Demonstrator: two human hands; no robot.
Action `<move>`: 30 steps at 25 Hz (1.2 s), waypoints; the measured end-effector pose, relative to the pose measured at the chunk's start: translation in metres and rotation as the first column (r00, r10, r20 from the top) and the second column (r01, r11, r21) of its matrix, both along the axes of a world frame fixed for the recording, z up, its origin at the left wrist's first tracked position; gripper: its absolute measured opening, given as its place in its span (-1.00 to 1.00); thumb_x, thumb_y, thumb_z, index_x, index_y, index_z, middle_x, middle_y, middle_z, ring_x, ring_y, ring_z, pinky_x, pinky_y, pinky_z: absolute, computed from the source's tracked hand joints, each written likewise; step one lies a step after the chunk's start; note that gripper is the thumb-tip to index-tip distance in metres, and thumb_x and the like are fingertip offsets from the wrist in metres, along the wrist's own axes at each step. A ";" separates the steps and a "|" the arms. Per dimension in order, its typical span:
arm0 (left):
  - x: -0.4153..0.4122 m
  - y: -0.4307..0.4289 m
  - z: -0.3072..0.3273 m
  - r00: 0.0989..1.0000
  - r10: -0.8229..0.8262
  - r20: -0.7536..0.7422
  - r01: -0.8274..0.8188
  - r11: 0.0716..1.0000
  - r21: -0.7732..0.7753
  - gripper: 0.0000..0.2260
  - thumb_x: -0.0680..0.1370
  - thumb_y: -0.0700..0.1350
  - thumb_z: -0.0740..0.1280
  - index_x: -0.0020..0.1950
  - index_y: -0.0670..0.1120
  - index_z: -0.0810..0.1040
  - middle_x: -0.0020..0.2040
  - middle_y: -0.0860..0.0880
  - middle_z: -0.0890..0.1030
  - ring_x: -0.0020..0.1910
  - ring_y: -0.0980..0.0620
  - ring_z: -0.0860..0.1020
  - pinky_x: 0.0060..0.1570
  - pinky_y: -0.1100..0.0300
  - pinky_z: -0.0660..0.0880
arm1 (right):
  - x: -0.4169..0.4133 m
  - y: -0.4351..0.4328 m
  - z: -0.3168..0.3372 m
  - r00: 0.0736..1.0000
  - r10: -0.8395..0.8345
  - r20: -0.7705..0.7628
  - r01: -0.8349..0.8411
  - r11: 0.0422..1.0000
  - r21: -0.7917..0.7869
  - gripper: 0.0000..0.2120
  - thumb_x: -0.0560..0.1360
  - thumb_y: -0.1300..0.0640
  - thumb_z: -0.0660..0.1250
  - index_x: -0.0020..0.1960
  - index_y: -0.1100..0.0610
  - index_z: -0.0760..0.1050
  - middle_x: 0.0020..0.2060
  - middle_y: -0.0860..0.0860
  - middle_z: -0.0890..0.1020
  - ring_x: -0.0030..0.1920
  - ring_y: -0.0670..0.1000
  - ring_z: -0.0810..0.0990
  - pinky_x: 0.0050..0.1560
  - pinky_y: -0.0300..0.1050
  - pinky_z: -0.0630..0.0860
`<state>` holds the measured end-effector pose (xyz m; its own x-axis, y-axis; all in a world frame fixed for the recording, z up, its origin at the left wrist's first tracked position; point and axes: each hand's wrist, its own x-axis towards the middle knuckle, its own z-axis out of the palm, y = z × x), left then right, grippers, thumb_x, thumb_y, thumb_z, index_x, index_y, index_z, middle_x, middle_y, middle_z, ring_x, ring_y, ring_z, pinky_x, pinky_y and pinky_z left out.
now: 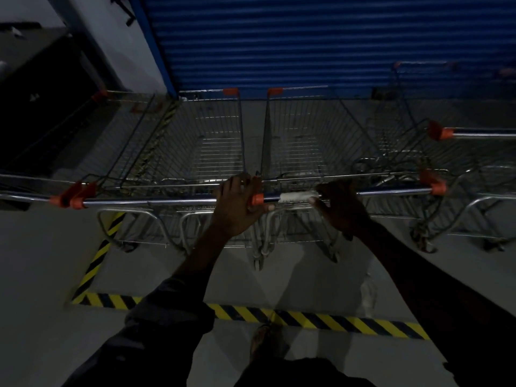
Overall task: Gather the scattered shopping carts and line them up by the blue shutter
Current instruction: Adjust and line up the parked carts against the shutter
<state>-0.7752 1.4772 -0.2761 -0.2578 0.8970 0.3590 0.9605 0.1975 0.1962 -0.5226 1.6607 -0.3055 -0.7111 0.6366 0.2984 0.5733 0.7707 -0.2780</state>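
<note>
Several wire shopping carts with orange handle caps stand side by side, noses toward the blue shutter [307,40]. My left hand [237,203] grips the right end of the left cart's handle bar [150,203], its thumb under the neighbouring orange cap. My right hand [339,208] grips the handle bar [391,191] of the right cart [304,141], beside a white wrap on the bar. The left cart's basket [212,141] sits close against the right one. Another cart [474,152] stands further right, set a little forward.
Yellow-and-black floor tape [329,321] marks a rectangle around the carts, crossing in front of my foot [265,342]. A white pillar [111,51] and a dark recess lie to the left. A further cart [122,129] stands at the far left.
</note>
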 end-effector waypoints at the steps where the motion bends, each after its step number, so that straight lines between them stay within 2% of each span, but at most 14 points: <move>1: 0.010 0.006 0.004 0.998 -0.035 -0.046 0.036 0.999 0.021 -0.39 0.54 0.38 0.29 0.48 0.07 0.45 0.38 -0.06 0.45 0.33 -0.12 0.40 0.29 -0.09 0.33 | 0.003 -0.002 0.004 0.999 0.039 -0.034 -0.038 0.999 0.015 -0.44 0.58 -0.31 0.18 0.27 0.13 0.56 0.11 0.11 0.63 0.18 0.22 0.52 0.30 0.11 0.35; 3: 0.035 0.020 0.011 0.982 -0.147 -0.119 0.154 0.987 0.048 -0.48 0.57 0.24 0.33 0.46 0.02 0.46 0.35 -0.09 0.47 0.30 -0.16 0.43 0.28 -0.12 0.36 | 0.016 -0.006 0.012 0.995 0.085 -0.055 -0.084 0.996 0.022 -0.40 0.47 -0.19 0.38 0.36 0.19 0.51 0.20 0.16 0.59 0.25 0.22 0.48 0.26 0.13 0.49; 5: 0.065 0.037 0.016 0.971 -0.191 -0.146 0.199 0.979 0.046 -0.51 0.58 0.16 0.34 0.47 0.01 0.46 0.34 -0.09 0.49 0.29 -0.16 0.45 0.24 -0.08 0.36 | 0.038 -0.005 0.015 0.998 0.050 -0.047 -0.050 0.999 0.005 -0.31 0.41 -0.08 0.49 0.43 0.24 0.45 0.29 0.24 0.55 0.33 0.29 0.48 0.29 0.20 0.50; 7: 0.103 0.057 0.017 0.971 -0.205 -0.122 0.214 0.975 0.065 -0.53 0.56 0.09 0.38 0.44 -0.01 0.49 0.33 -0.10 0.51 0.29 -0.17 0.45 0.24 -0.05 0.34 | 0.066 -0.001 0.019 1.000 0.028 -0.013 -0.027 1.000 0.012 -0.28 0.42 -0.06 0.46 0.46 0.28 0.42 0.33 0.28 0.53 0.36 0.34 0.47 0.35 0.23 0.46; 9: 0.146 0.078 0.017 0.969 -0.228 -0.092 0.235 0.968 0.083 -0.54 0.51 0.04 0.39 0.40 -0.03 0.53 0.30 -0.11 0.53 0.27 -0.19 0.46 0.23 -0.06 0.37 | 0.098 0.007 0.020 0.996 0.041 0.083 -0.042 0.999 0.006 -0.26 0.43 -0.08 0.43 0.50 0.23 0.38 0.38 0.25 0.50 0.39 0.33 0.44 0.38 0.24 0.42; 12: 0.202 0.100 0.020 0.975 -0.204 -0.085 0.209 0.977 0.049 -0.52 0.48 0.06 0.39 0.38 -0.02 0.53 0.28 -0.09 0.53 0.22 -0.20 0.48 0.19 -0.08 0.40 | 0.134 0.015 0.027 0.987 -0.009 0.163 0.010 1.000 -0.005 -0.29 0.45 -0.19 0.28 0.54 0.07 0.34 0.44 0.18 0.43 0.46 0.31 0.35 0.26 0.29 0.49; 15: 0.238 0.114 0.023 0.976 -0.197 -0.094 0.199 0.980 0.004 -0.49 0.47 0.09 0.40 0.41 0.03 0.50 0.28 -0.05 0.52 0.21 -0.17 0.47 0.16 -0.05 0.37 | 0.164 0.026 0.037 0.995 -0.049 0.083 0.052 0.998 -0.026 -0.38 0.41 -0.16 0.25 0.39 0.11 0.50 0.32 0.20 0.52 0.35 0.34 0.47 0.14 0.26 0.57; 19: 0.252 0.151 0.028 0.972 -0.225 -0.067 0.225 0.974 0.003 -0.45 0.47 0.06 0.39 0.46 0.03 0.46 0.32 -0.06 0.50 0.25 -0.15 0.45 0.17 -0.02 0.34 | 0.189 0.060 0.049 0.995 -0.090 0.043 0.089 0.996 0.030 -0.44 0.42 -0.10 0.22 0.31 0.18 0.55 0.30 0.20 0.55 0.38 0.36 0.43 0.32 0.28 0.43; 21: 0.258 0.178 0.030 0.968 -0.244 -0.048 0.246 0.969 0.026 -0.46 0.49 0.04 0.38 0.48 0.04 0.44 0.34 -0.05 0.49 0.27 -0.13 0.44 0.19 -0.03 0.36 | 0.197 0.083 0.049 0.989 -0.147 0.008 0.147 0.989 0.003 -0.46 0.48 -0.14 0.22 0.32 0.17 0.54 0.31 0.19 0.54 0.35 0.34 0.45 0.27 0.24 0.47; 24: 0.275 0.226 0.037 0.954 -0.298 0.012 0.297 0.953 0.051 -0.48 0.50 0.02 0.40 0.47 0.02 0.46 0.32 -0.06 0.51 0.25 -0.14 0.45 0.18 -0.04 0.35 | 0.209 0.116 0.057 0.982 -0.187 -0.020 0.188 0.981 0.051 -0.54 0.56 -0.14 0.16 0.23 0.13 0.59 0.20 0.15 0.59 0.22 0.28 0.49 0.17 0.14 0.44; 26: 0.292 0.252 0.042 0.937 -0.348 0.035 0.347 0.937 0.039 -0.45 0.47 0.05 0.37 0.47 -0.01 0.47 0.31 -0.08 0.52 0.23 -0.15 0.46 0.16 -0.01 0.31 | 0.222 0.134 0.063 0.975 -0.206 -0.087 0.212 0.974 0.076 -0.61 0.56 -0.09 0.18 0.15 0.12 0.63 0.12 0.13 0.61 0.15 0.23 0.48 0.09 0.11 0.44; 28: 0.306 0.278 0.047 0.925 -0.378 0.035 0.376 0.926 0.038 -0.38 0.42 0.13 0.36 0.47 -0.01 0.47 0.31 -0.07 0.52 0.23 -0.14 0.45 0.16 0.00 0.32 | 0.236 0.152 0.071 0.958 -0.269 -0.103 0.274 0.961 0.040 -0.61 0.54 -0.11 0.21 0.16 0.11 0.62 0.13 0.11 0.61 0.15 0.24 0.49 0.08 0.12 0.51; 30: 0.318 0.299 0.049 0.929 -0.370 0.030 0.368 0.928 0.049 -0.40 0.42 0.12 0.37 0.46 0.03 0.46 0.32 -0.05 0.52 0.23 -0.14 0.47 0.16 -0.02 0.37 | 0.248 0.170 0.072 0.947 -0.300 -0.115 0.304 0.953 0.017 -0.63 0.51 -0.09 0.28 0.18 0.12 0.61 0.14 0.13 0.60 0.15 0.27 0.51 0.05 0.11 0.53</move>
<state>-0.4575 1.7767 -0.2272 0.0742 0.9158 0.3948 0.9556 -0.1785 0.2344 -0.2743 1.8303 -0.2335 -0.4490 0.8042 0.3894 0.7479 0.5767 -0.3288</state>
